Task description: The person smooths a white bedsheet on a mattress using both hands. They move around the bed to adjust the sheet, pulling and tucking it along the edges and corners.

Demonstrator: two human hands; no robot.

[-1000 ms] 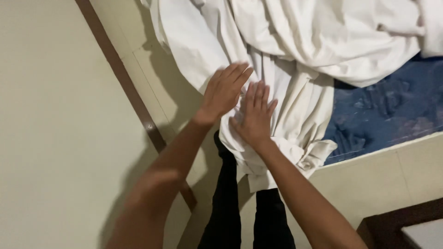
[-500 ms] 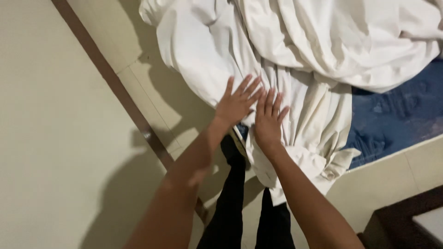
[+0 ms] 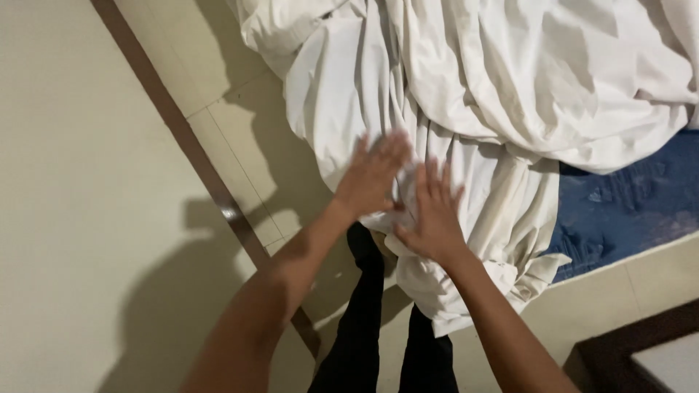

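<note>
**Both hands flat on the white sheet**

The left hand lies on the white sheet, fingers extended and spread; motion blur makes the degree of contact uncertain. The right hand presses the same sheet, fingers splayed, gripping nothing. Count: two hands, one bunched sheet. The sheet hangs over the edge of one blue mattress.

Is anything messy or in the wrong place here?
Yes. The white sheet is bunched in wrinkly heaps, and one end hangs off the blue mattress toward the floor. The left hand and right hand press flat on it.
</note>
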